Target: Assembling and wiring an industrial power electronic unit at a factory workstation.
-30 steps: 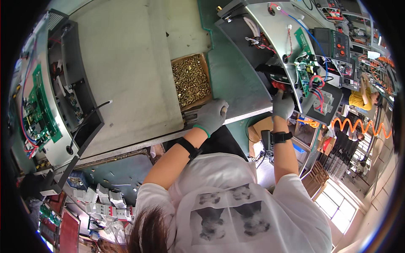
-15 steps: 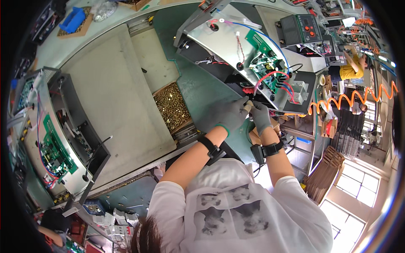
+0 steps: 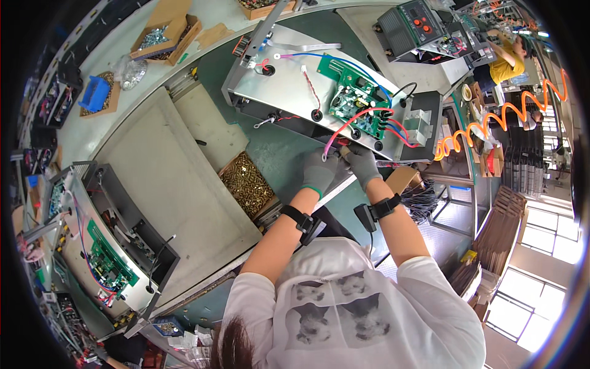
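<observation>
Working at one chassis (image 3: 284, 86), two gloved hands (image 3: 319, 171) (image 3: 362, 165)

We look through 1 wide fisheye camera, the left of 2 worn side by side on the person's head, and it faces down. The open metal chassis (image 3: 289, 86) sits whole in our view, near enough for us to follow a single red wire (image 3: 353, 117) on it. Below the chassis, much closer to our lens, we see the white shirt (image 3: 344, 307) and the forearms (image 3: 399, 227). Left of the chassis, our view spreads over the desk (image 3: 172, 178), whose far edge bends near the rim. Right of the chassis, we reach deep into the room, to distant windows (image 3: 522, 307).
</observation>
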A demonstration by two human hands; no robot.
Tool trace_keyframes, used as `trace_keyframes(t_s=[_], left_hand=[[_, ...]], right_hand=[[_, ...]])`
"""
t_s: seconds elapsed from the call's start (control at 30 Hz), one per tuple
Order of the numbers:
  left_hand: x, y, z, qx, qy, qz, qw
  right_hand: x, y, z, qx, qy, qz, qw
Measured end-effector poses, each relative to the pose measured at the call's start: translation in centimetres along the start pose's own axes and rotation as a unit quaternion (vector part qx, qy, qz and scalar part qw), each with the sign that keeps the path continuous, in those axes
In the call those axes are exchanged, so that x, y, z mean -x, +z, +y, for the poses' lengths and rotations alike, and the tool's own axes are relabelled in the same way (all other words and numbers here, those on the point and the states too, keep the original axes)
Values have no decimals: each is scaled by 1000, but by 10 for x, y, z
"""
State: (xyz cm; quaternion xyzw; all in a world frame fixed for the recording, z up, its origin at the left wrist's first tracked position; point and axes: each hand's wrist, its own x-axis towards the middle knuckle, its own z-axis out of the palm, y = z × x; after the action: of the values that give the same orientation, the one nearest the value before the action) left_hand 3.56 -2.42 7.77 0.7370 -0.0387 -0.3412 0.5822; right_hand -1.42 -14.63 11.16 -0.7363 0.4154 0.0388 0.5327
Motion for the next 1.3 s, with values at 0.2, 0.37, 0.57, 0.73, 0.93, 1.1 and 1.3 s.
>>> trace_keyframes(t_s=[0.2, 0.37, 0.57, 0.73, 0.93, 1.1, 1.3], left_hand=[[14, -1, 11, -233, 67, 2, 970], [22, -66, -5, -270, 24, -98, 958], [72, -120, 10, -103, 100, -103, 984], [59, -97, 38, -65, 294, 154, 941], [28, -90, 12, 346, 99, 39, 932], [29, -84, 13, 586, 61, -27, 808], [41, -79, 12, 597, 50, -53, 799]], right_hand=[[-9, 7, 21, 29, 19, 23, 999], [-13, -6, 39, 207, -117, 130, 963], [8, 20, -10, -87, 66, 26, 994], [15, -9, -31, 168, 45, -47, 984], [73, -10, -132, 478, -230, -113, 840], [-2, 23, -182, 517, -515, 61, 682], [-51, 33, -212, 591, -534, -95, 597]])
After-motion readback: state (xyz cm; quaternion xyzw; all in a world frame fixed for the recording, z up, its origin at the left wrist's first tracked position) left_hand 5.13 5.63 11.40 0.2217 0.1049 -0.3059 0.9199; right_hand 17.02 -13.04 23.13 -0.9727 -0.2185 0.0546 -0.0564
